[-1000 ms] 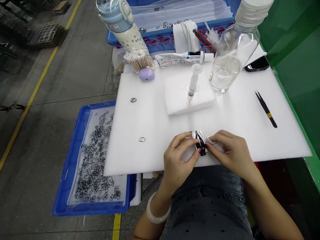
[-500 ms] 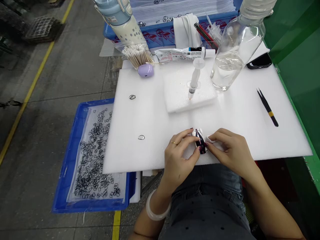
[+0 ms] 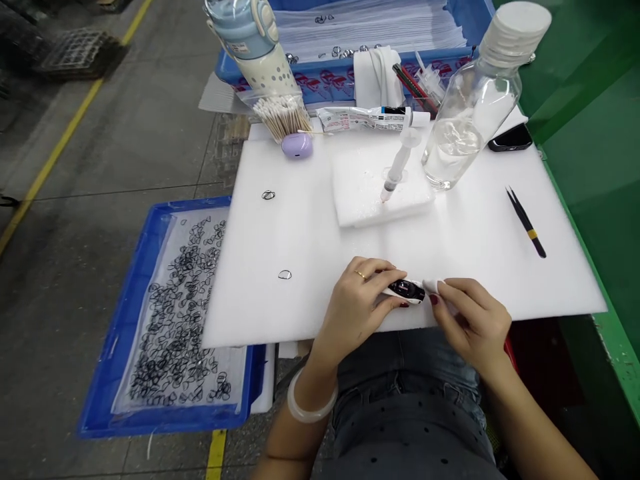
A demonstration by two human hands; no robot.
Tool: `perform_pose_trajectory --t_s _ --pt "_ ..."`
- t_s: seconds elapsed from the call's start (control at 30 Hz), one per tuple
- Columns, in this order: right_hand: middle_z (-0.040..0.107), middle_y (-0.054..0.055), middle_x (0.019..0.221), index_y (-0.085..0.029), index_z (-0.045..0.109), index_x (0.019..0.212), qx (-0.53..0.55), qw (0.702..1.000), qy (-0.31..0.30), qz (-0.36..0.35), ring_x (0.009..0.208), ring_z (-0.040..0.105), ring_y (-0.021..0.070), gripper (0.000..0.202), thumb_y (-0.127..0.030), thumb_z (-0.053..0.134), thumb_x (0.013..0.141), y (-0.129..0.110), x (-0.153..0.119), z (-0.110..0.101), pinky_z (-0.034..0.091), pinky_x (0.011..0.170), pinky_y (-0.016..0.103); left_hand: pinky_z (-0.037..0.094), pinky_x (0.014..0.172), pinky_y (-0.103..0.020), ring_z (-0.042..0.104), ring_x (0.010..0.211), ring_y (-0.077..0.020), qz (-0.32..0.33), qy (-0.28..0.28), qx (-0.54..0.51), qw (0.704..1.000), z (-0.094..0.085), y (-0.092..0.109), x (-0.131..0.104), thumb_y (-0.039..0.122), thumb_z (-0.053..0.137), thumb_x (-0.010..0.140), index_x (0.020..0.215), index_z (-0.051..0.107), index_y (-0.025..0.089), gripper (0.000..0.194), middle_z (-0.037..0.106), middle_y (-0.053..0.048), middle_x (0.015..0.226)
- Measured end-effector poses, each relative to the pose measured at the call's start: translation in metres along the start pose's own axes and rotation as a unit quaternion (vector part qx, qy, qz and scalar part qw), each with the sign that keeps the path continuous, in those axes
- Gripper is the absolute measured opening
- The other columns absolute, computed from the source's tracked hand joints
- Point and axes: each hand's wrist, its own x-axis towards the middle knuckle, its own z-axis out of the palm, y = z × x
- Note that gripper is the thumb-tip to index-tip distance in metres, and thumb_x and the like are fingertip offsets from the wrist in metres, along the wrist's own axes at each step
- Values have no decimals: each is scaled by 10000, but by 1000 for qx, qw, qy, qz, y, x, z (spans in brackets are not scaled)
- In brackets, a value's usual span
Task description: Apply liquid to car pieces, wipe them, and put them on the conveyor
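My left hand [image 3: 357, 307] grips a small black and white glossy part [image 3: 406, 291] at the near edge of the white foam sheet [image 3: 310, 233]. The part lies on its side, pointing right. My right hand [image 3: 473, 320] pinches a small white wipe [image 3: 431, 287] against the part's right end. A syringe [image 3: 397, 167] stands tilted on a small foam block [image 3: 370, 193] behind my hands. Black tweezers [image 3: 525, 221] lie to the right, away from both hands.
A blue tray [image 3: 145, 373] of several thin black rings sits at the lower left. Two loose rings [image 3: 285, 275] lie on the foam. Cotton swabs [image 3: 280, 117], a glue tube [image 3: 365, 119], a clear bottle [image 3: 465, 127], a drinking bottle [image 3: 250, 40] and a phone [image 3: 510, 139] line the back.
The part was turned from standing end-on to lying sideways in my left hand. My right hand shifted lower and right, keeping the wipe at the part's end. The camera view shifted slightly.
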Motion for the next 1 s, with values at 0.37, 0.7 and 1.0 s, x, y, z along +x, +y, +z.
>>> perform_pose_trajectory --t_s 0.37,0.7,1.0 --pt "627 80 971 -200 699 977 -3 991 -113 -77 688 552 143 165 -119 620 857 -12 3 -1 479 535 267 535 893 -434 577 1034 -237 -4 -35 -36 999 -8 -1 -1 104 617 907 1205 656 225 324 677 -67 1094" --pt "669 123 1124 -230 663 1040 -133 988 -56 -56 1004 621 323 199 -262 722 853 5 38 -26 429 855 502 530 891 -409 561 1023 -229 -4 -35 -41 999 -8 -1 -2 95 597 920 1219 652 183 316 683 -74 1117" --pt "677 102 1076 -221 636 1047 -101 988 -73 -86 933 617 256 238 -198 742 835 -5 11 1 423 808 422 532 902 -434 561 1028 -237 -7 -43 -34 998 -10 0 -1 120 565 942 1216 655 183 295 685 -77 1116"
